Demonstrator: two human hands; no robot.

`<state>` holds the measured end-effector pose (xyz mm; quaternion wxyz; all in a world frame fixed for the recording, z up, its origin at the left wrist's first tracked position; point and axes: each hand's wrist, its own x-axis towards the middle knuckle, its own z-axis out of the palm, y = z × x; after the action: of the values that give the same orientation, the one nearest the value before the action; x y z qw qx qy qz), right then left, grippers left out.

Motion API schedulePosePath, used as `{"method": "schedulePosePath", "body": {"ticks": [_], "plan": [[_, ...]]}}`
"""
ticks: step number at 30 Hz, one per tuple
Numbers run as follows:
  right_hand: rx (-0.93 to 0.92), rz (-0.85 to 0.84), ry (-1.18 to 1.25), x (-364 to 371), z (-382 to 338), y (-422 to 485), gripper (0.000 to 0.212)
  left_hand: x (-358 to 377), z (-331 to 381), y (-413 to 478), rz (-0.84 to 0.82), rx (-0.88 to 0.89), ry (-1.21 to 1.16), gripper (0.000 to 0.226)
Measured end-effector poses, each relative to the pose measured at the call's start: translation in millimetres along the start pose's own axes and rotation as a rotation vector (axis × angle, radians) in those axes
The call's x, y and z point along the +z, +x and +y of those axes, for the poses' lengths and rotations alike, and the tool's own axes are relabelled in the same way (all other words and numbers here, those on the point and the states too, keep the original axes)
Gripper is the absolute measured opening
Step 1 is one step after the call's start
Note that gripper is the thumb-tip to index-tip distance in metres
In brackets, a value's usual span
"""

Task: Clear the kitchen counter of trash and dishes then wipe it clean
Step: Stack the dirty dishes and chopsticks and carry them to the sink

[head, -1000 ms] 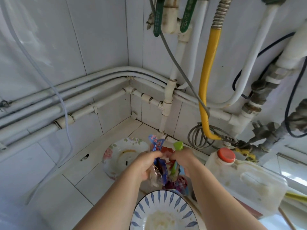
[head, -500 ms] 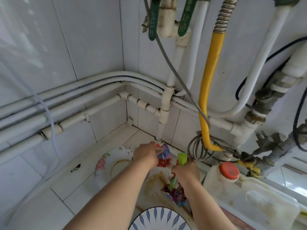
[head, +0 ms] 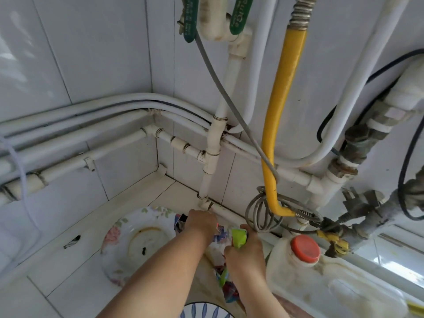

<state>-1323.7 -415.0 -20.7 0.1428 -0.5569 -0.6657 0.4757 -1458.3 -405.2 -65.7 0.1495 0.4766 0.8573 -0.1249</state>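
Head view: L hand (head: 202, 223) was knuckles-up near the back corner of the counter (head: 68, 283). Its fingers curled down into a bunch of coloured wrappers (head: 219, 237). The tips were hidden, so I couldn't tell how tight the hold was. R hand (head: 245, 251) was just beside it, thumb & fingers pinching a green packet (head: 239, 236) whose top stuck up above the fist. More of the bunch trailed down under the R wrist.

A floral bowl (head: 128, 239) w/ a brownish ring inside sat on the counter left of the L forearm, its right side hidden by the arm. The rim of a blue-leaf bowl (head: 206, 312) showed at the bottom edge btwn the forearms.

A plastic jug (head: 332, 288) w/ a red cap (head: 305, 249) stood just right of the R hand. Behind it a yellow hose (head: 275, 134) ran down the tiled wall, w/ a grey cable coil (head: 259, 212) at its foot near the R hand. White pipes (head: 68, 157) ran along the wall, and green valve handles (head: 190, 19) were up top.
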Motion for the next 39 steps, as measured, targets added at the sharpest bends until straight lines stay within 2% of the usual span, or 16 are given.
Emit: {"method": "schedulePosePath", "body": {"ticks": [4, 8, 13, 17, 20, 27, 31, 34, 39], "plan": [[-0.019, 0.011, 0.009, -1, 0, -2, 0.059, -16, -5, -12, 0.123, 0.04, -0.171, 0.036], [-0.028, -0.001, 0.041, -1, -4, -7, 0.057, -37, -24, -30, 0.278, -0.023, -0.365, 0.034], [-0.068, -0.013, 0.073, -1, -15, -16, 0.05, -51, -48, -52, 0.419, -0.266, -0.906, 0.022], [-0.111, -0.029, 0.11, 0, -24, -26, 0.036, -38, -63, -75, 0.469, -0.465, -1.354, 0.021], [-0.163, -0.059, 0.129, -4, -29, -32, 0.027, -20, -71, -96, 0.488, -0.561, -1.509, 0.02], [-0.189, -0.132, 0.318, -7, -44, -42, 0.025, -4, -97, -148, 0.606, -0.763, -1.906, 0.019], [-0.185, -0.21, 0.386, -1, -41, -51, 0.025, 6, -92, -183, 0.686, -0.826, -2.025, 0.019], [-0.19, -0.295, 0.436, -5, -29, -60, 0.021, 18, -73, -205, 0.69, -0.856, -2.076, 0.028], [-0.174, -0.403, 0.482, -24, -8, -75, 0.029, 41, -19, -238, 0.666, -0.917, -2.11, 0.03]]}}
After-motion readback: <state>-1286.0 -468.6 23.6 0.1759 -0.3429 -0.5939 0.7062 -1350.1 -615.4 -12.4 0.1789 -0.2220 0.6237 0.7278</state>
